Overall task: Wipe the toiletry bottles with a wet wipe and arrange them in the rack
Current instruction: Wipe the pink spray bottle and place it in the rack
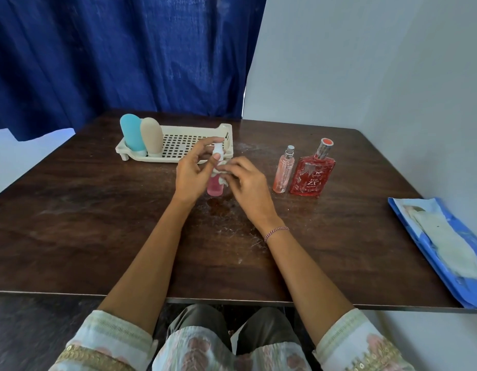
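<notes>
Small pink spray bottle with white cap (214, 187) is upright between the hands, long axis vertical; left hand (190, 174) pinches its cap and neck, right hand (248, 183) holds a crumpled white wet wipe (221, 174) against its side. The cream perforated plastic rack (178, 143) lies just beyond the left hand, so that hand looks nearer for placing, with bare floor showing beside the blue rounded tube (131, 133) and beige rounded tube (151, 135).
</notes>
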Available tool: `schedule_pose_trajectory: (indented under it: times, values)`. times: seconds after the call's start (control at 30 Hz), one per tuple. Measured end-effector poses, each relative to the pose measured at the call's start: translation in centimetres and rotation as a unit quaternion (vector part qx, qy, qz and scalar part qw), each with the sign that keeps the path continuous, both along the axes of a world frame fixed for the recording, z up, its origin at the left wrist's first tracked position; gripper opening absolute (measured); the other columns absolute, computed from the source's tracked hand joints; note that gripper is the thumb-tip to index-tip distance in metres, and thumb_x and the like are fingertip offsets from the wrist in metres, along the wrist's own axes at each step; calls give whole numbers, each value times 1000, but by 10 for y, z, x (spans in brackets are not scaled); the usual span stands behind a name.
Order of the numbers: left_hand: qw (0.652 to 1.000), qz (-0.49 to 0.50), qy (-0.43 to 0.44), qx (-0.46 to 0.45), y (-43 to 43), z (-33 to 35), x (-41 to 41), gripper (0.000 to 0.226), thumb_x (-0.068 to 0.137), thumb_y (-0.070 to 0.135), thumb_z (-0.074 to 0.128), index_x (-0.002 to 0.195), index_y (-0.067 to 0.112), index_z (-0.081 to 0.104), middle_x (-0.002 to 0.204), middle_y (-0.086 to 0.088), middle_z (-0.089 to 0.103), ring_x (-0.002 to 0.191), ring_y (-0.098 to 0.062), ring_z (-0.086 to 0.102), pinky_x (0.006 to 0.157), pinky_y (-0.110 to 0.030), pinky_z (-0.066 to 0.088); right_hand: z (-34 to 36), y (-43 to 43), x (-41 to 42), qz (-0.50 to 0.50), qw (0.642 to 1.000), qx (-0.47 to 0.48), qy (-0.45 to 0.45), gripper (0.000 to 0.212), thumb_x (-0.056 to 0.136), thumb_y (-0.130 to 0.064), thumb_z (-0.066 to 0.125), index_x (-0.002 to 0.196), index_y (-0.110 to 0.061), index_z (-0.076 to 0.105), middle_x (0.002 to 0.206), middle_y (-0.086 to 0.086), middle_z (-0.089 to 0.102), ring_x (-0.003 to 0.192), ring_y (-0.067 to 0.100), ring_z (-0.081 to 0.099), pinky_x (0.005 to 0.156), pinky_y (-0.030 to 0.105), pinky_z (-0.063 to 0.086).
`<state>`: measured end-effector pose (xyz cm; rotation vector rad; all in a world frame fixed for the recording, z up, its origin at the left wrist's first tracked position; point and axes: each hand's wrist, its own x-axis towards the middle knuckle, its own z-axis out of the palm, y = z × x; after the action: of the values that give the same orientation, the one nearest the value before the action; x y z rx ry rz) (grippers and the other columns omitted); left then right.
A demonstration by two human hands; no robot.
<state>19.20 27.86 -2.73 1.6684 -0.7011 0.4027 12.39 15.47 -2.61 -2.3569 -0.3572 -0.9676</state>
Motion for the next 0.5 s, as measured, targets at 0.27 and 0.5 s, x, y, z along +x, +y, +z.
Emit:
schedule_pose_trajectory:
  times: [0.27, 0.5]
  values:
    - [999, 11, -2, -40, 1, 2, -1, 22, 91, 22, 63, 109, 34, 61, 110, 5, 61, 90, -12, 64, 73, -27, 56, 3, 5, 1, -28, 998, -51, 22, 30, 90, -11, 47, 115, -1, 60, 112, 11, 55, 104, 20, 52, 91, 25, 46]
    - [997, 49, -3, -58, 4, 4, -4, 19, 87, 19, 67, 104, 27, 65, 97, 20, 65, 87, 1, 60, 81, -20, 51, 0, 3, 4, -26, 999, -26, 17, 24, 90, -3, 53, 112, 0, 64, 105, 11, 55, 100, 21, 53, 90, 28, 48]
